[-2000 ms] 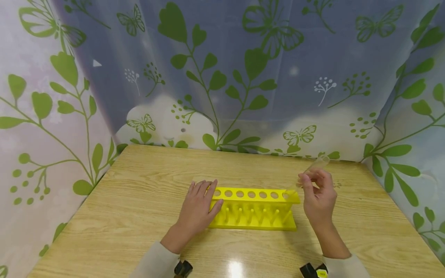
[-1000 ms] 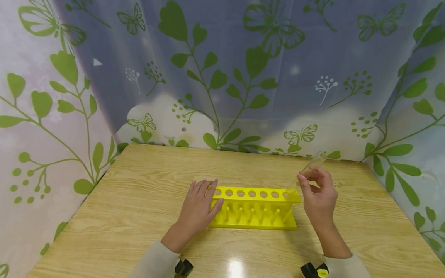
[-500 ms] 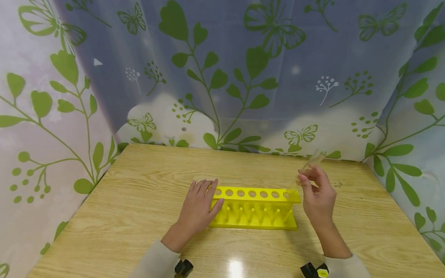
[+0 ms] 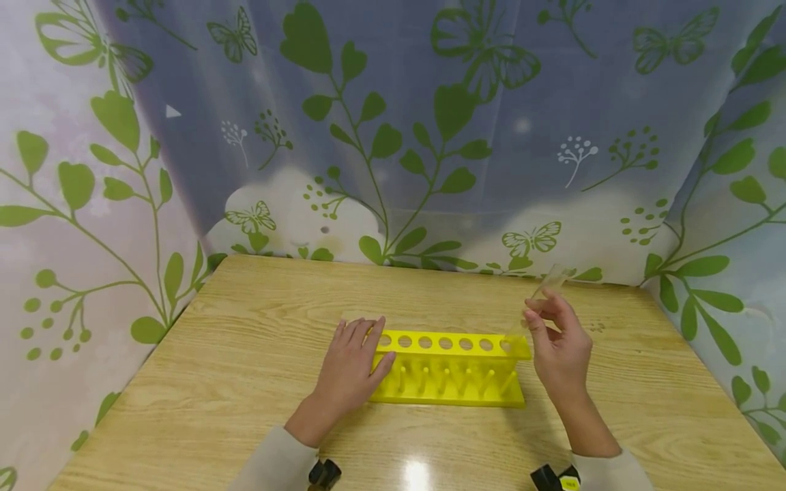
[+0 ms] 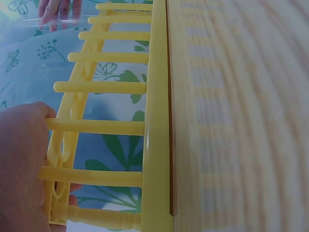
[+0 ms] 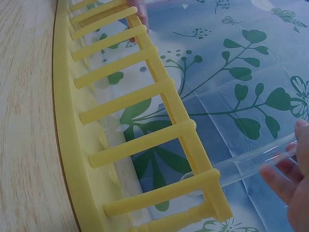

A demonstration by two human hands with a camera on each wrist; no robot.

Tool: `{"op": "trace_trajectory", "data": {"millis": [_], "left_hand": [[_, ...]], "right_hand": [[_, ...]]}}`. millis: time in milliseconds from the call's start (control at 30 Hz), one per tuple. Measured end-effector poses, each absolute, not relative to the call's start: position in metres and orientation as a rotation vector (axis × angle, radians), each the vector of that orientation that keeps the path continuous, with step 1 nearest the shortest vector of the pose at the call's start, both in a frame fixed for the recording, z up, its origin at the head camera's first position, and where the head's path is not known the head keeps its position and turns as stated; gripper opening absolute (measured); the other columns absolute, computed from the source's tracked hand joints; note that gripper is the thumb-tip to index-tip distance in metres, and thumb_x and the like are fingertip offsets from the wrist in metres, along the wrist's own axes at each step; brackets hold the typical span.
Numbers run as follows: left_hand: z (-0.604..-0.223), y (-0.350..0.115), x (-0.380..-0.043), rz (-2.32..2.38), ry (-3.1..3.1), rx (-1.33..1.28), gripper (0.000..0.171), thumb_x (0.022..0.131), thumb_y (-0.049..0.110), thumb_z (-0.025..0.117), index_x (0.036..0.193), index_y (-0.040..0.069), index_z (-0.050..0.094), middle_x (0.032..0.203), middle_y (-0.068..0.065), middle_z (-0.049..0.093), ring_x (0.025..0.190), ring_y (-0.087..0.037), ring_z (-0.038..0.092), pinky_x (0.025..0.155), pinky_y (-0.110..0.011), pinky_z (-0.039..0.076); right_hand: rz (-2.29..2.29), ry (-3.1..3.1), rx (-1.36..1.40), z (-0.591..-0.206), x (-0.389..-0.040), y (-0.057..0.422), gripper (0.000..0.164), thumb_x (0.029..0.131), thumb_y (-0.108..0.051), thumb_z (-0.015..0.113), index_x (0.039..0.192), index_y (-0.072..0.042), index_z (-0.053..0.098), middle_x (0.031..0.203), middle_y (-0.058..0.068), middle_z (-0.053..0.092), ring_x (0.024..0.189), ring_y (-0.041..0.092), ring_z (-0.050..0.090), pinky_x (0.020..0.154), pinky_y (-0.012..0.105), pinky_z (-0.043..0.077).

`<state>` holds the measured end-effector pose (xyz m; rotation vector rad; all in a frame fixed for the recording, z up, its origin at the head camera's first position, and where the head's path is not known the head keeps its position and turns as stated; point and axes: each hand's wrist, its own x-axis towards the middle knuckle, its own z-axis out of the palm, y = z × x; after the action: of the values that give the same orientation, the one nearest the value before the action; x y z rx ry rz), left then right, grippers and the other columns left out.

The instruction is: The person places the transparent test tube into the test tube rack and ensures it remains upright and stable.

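A right hand (image 4: 561,348) pinches a clear, perhaps glass tube (image 4: 550,279); a left hand (image 4: 348,365) grips a perforated yellow rack (image 4: 454,353).

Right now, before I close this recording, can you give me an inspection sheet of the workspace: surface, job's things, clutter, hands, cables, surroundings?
Surface: pale wood-grain table, with a bright light reflection near its front edge.
Job's things: yellow plastic-looking rack with holes and pegs, standing upright; transparent cylindrical tube, slanted, lower end at the rack's right end; whether it sits in a hole cannot be told.
Clutter: nothing seen.
Hands: left hand holds the rack's left end; right hand pinches the tube.
Cables: nothing seen.
Surroundings: blue-and-white fabric backdrop printed with green leaves and butterflies.
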<state>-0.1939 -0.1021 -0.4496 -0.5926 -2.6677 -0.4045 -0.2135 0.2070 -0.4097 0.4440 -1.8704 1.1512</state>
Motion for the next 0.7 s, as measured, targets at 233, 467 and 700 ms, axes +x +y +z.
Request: {"op": "trace_trajectory", "data": {"millis": [233,467,700], "left_hand": [[-0.4508,-0.1015,-0.1945,-0.39,-2.647,-0.592,0.059,0.098,0.042,0.052,0.144,0.005,0.045,0.132,-0.012,0.054,0.126,-0.032,0.047,0.113,-0.054,0.027],[-0.4507,-0.1019,-0.1943,-0.402,-2.647,-0.592,0.059,0.098,0.042,0.051,0.144,0.005,0.045,0.131,-0.013,0.054,0.126,-0.032,0.047,0.113,-0.054,0.027],[-0.4517,-0.1019,-0.194,-0.409,-2.646,-0.593,0.059,0.098,0.041,0.051,0.144,0.005,0.046,0.131,-0.013,0.054,0.126,-0.032,0.047,0.113,-0.055,0.025]], "right_hand": [[1.17,-1.877,0.449,-0.4095,-0.2133,0.2076,0.046,0.081,0.017,0.067,0.125,0.009,0.058,0.096,0.024,0.066,0.088,-0.005,0.061,0.07,0.007,0.049],[1.192,-1.876,0.451,-0.4085,-0.2122,0.2059,0.048,0.079,0.019,0.067,0.124,0.008,0.058,0.094,0.023,0.065,0.086,-0.003,0.062,0.068,0.007,0.05],[1.214,-1.907,0.412,-0.41,-0.2109,0.2048,0.043,0.083,0.013,0.066,0.125,0.006,0.058,0.094,0.021,0.065,0.085,-0.004,0.061,0.068,0.008,0.05]]}}
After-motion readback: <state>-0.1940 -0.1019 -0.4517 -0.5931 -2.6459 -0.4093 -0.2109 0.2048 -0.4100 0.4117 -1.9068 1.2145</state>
